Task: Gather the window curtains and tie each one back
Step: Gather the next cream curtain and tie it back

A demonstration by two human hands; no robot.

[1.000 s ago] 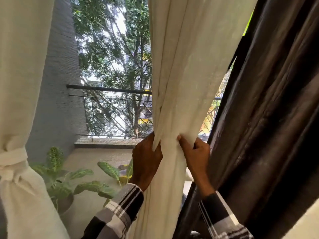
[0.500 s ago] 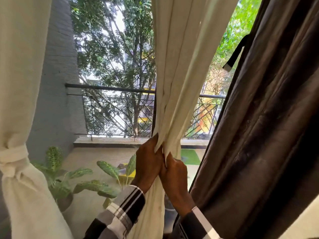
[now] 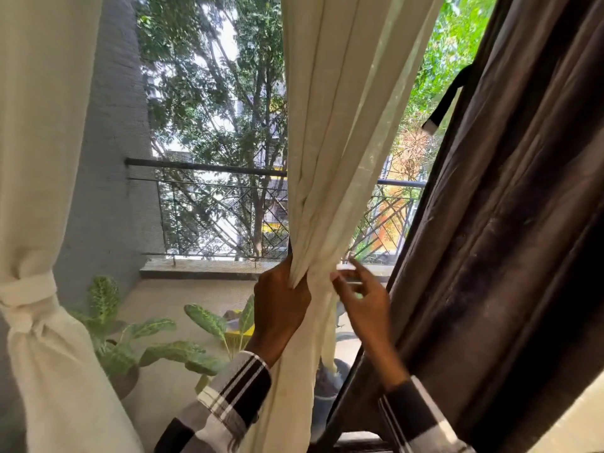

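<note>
A cream sheer curtain hangs in the middle of the window, bunched into folds at waist height. My left hand grips that bunch from the left side. My right hand is just right of the bunch, fingers spread and blurred, off the cloth. At the far left another cream curtain is tied back with a knotted cream band. A dark brown curtain hangs loose on the right, with a black tie strap dangling from its edge.
Behind the glass lies a balcony with a black metal railing, a grey wall and potted leafy plants. The window sill frame runs along the bottom right.
The cream curtain has been gathered narrower into my left hand. My right hand, which pinched the cloth beside the left, has let go and moved right with fingers spread.
</note>
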